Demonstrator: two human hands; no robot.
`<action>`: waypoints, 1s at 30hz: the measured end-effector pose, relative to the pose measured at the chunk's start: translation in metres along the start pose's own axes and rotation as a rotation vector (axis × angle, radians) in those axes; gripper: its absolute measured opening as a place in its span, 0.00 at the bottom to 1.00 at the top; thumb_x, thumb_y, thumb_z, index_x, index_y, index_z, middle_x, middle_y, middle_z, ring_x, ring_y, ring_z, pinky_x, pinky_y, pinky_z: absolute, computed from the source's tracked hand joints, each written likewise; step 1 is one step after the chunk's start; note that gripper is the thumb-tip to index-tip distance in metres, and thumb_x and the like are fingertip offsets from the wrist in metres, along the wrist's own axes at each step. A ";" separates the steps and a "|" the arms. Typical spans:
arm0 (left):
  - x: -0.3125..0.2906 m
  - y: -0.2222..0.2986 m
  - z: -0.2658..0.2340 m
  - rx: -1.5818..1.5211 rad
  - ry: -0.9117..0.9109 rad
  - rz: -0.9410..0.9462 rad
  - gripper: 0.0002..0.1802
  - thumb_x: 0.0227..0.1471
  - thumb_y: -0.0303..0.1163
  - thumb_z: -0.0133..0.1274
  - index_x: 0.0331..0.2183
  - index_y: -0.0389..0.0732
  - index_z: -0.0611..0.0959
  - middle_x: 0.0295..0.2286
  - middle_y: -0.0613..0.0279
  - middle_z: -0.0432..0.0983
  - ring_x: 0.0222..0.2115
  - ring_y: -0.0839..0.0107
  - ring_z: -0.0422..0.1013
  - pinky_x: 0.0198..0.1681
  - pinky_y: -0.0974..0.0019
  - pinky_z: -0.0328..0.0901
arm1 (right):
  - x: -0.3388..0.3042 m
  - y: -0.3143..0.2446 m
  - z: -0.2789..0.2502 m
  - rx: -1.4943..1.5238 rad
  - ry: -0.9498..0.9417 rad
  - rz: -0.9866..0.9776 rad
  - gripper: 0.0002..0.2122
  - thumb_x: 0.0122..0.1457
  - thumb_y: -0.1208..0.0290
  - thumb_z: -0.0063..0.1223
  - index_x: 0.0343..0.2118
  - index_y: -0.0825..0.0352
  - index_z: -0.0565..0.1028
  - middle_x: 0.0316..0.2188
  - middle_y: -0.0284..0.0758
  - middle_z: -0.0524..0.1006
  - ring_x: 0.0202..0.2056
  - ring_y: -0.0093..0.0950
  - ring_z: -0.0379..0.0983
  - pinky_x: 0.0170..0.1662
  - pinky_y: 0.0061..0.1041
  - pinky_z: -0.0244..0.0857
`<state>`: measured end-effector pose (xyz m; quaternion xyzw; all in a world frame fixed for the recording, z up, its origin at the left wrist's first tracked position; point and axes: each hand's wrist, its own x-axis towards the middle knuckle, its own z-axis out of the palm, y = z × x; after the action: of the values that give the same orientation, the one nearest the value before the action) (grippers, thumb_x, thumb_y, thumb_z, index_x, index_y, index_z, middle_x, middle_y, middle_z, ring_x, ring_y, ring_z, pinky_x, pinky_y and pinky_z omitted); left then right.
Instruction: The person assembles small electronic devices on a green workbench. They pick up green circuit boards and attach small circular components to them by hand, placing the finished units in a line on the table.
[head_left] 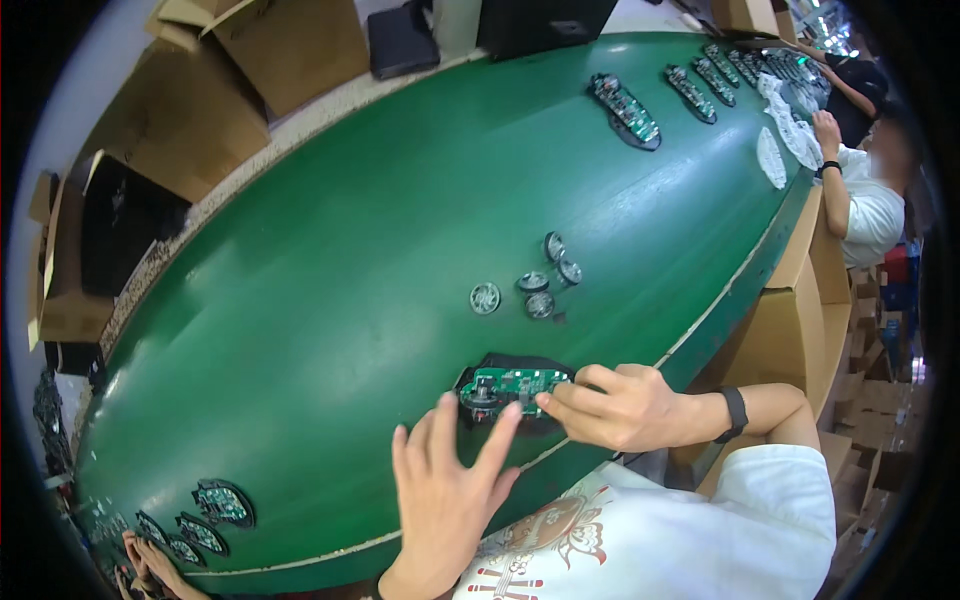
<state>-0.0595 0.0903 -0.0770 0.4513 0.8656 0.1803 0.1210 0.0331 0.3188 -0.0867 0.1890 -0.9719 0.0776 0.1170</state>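
The left grip (440,490) is splayed, the right grip (620,408) bunched, its hold unclear; just before both lies a long green circuit board (517,379) on a black plastic shell (515,360). I'd steady it lightly.

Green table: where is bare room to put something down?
Bare: the green table between round parts and cardboard boxes; also between those parts and upper circuit boards. Crowded: around left hand, right hand and their board; lower left, among more boards.

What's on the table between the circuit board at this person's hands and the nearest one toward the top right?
The head view shows small round wheel-like pieces between that circuit board and the farther board.
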 end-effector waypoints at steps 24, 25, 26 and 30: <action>-0.161 -0.119 -0.061 0.273 0.277 -0.645 0.42 0.52 0.47 0.63 0.64 0.48 0.67 0.60 0.30 0.57 0.58 0.35 0.58 0.62 0.41 0.53 | -0.008 0.127 -0.045 -0.044 -0.006 0.496 0.18 0.56 0.63 0.63 0.47 0.67 0.77 0.37 0.39 0.73 0.39 0.40 0.75 0.40 0.37 0.71; -0.163 -0.117 -0.065 0.248 0.314 -0.639 0.41 0.52 0.45 0.64 0.63 0.47 0.67 0.60 0.31 0.57 0.58 0.36 0.59 0.62 0.42 0.54 | 0.006 0.132 -0.039 -0.043 0.007 0.479 0.18 0.57 0.62 0.62 0.46 0.67 0.77 0.37 0.39 0.73 0.39 0.40 0.75 0.41 0.38 0.70; -0.167 -0.128 -0.057 0.160 0.384 -0.766 0.50 0.41 0.34 0.70 0.64 0.50 0.66 0.64 0.35 0.49 0.63 0.38 0.52 0.65 0.45 0.51 | 0.018 0.137 -0.037 -0.051 0.022 0.469 0.18 0.57 0.62 0.62 0.46 0.67 0.77 0.37 0.39 0.73 0.39 0.40 0.75 0.41 0.38 0.70; -0.186 -0.134 -0.058 0.166 0.312 -1.003 0.48 0.44 0.30 0.69 0.65 0.49 0.65 0.66 0.38 0.45 0.64 0.36 0.48 0.65 0.43 0.50 | 0.050 0.142 -0.036 0.002 0.002 0.467 0.17 0.58 0.60 0.60 0.46 0.66 0.78 0.40 0.39 0.75 0.41 0.40 0.75 0.42 0.37 0.71</action>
<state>-0.0750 -0.1456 -0.0724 -0.0422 0.9941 0.0963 0.0258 -0.0592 0.4380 -0.0548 -0.0410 -0.9891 0.1038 0.0965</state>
